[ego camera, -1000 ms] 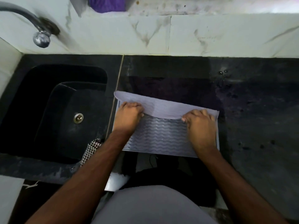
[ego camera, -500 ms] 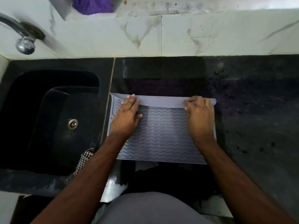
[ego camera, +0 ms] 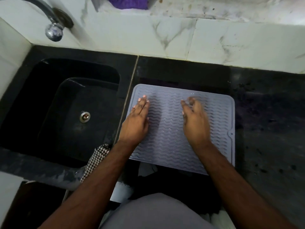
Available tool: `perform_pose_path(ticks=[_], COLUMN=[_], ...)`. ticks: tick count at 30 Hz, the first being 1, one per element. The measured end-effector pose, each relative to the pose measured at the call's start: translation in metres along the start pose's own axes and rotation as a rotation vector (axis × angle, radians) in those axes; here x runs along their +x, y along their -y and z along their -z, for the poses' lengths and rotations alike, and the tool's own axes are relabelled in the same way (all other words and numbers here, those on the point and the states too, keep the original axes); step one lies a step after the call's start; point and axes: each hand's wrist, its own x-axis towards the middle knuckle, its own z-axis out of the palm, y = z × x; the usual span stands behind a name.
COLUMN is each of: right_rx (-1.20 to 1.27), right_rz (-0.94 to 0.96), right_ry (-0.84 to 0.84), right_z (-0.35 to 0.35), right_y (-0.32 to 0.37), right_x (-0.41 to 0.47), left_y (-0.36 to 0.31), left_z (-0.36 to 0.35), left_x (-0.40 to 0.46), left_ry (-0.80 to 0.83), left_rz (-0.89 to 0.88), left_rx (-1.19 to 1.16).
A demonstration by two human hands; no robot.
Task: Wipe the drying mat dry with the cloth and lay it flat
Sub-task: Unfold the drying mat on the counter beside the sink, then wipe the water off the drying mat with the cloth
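Now we see the drying mat [ego camera: 173, 123] spread out flat on the dark counter [ego camera: 267, 129], ribbed side up, its left edge running just beside the seam where the sink [ego camera: 49, 104] begins. Its near edge sits right at the counter's front lip, while a strip of bare counter lies between its far edge and the marble wall [ego camera: 165, 35]. To the right there is plenty of open counter, speckled and dark.

Our left hand [ego camera: 137, 119] lies on the mat's left part, fingers straight and together, palm down, holding nothing. Our right hand [ego camera: 194, 119] is over the middle of the mat, fingers loosely bent and blurred; it grips nothing, and we cannot tell if it actually touches the mat.

A checked cloth [ego camera: 97, 157] hangs at the counter's front edge, by the sink's near right corner and just under the left forearm, in neither hand. The sink is black, with a metal drain [ego camera: 85, 116] in its floor. A chrome tap [ego camera: 52, 28] juts from the wall above its far left corner, and something purple [ego camera: 128, 3] sits up on the ledge.
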Motion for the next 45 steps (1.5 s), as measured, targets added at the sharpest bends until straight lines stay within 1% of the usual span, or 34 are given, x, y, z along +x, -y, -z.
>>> perform_pose_path(ticks=[3,7,13,18,21,23,25,27,31,32,33,35,37,38,40,41,42,45], right_rx=[0.055,0.058,0.086,0.073,0.07,0.059,0.059,0.055,0.126,0.161,0.201,0.322,0.57,0.769,1.174,1.297,1.344,1.333], right_rz=[0.08,0.153,0.277,0.32,0.331,0.325,0.319,0.32,0.265,0.232,0.192,0.083,-0.063,-0.145,-0.271,-0.282,-0.266,-0.236], right_ry=[-0.015,0.0,0.01,0.024,0.049,0.065,0.099,0.141,0.236,0.262,0.286,0.334,0.384,0.41,0.463,0.473,0.461,0.35], right_z=[-0.009,-0.021,-0.038,-0.049,-0.052,-0.053,-0.053,-0.053,-0.049,-0.047,-0.045,-0.037,-0.023,-0.013,0.005,0.012,0.018,0.026], right_y=[0.027,0.063,0.119,0.153,0.168,0.175,0.181,0.185,0.194,0.198,0.203,0.215,0.228,0.235,0.247,0.252,0.256,0.267], right_x=[-0.002,-0.009,-0.032,-0.05,-0.06,-0.068,-0.077,-0.087,-0.104,-0.107,-0.11,-0.115,-0.119,-0.121,-0.124,-0.124,-0.124,-0.124], left_y=[0.014,0.039,0.07,0.096,0.104,0.105,0.106,0.108,0.11,0.108,0.105,0.097,0.09,0.088,0.086,0.086,0.084,0.084], left_z=[0.013,0.024,0.039,0.043,0.047,0.047,0.042,0.037,0.043,0.048,0.053,0.066,0.086,0.096,0.111,0.116,0.121,0.13], left_x=[-0.019,-0.05,-0.106,-0.142,-0.155,-0.16,-0.162,-0.164,-0.163,-0.163,-0.162,-0.159,-0.155,-0.154,-0.151,-0.149,-0.148,-0.143], left_ry=[-0.037,-0.063,-0.132,-0.115,-0.049,0.036,0.082,0.069,-0.03,-0.072,-0.114,-0.157,-0.075,-0.022,0.032,0.031,0.01,-0.108], left_rz=[0.038,0.102,0.33,0.475,0.551,0.563,0.577,0.6,0.67,0.67,0.664,0.625,0.533,0.475,0.361,0.319,0.288,0.231], left_rx=[-0.017,-0.044,-0.066,-0.058,-0.075,-0.132,-0.174,-0.245,-0.546,-0.66,-0.822,-1.225,-1.553,-1.638,-1.669,-1.639,-1.594,-1.438])
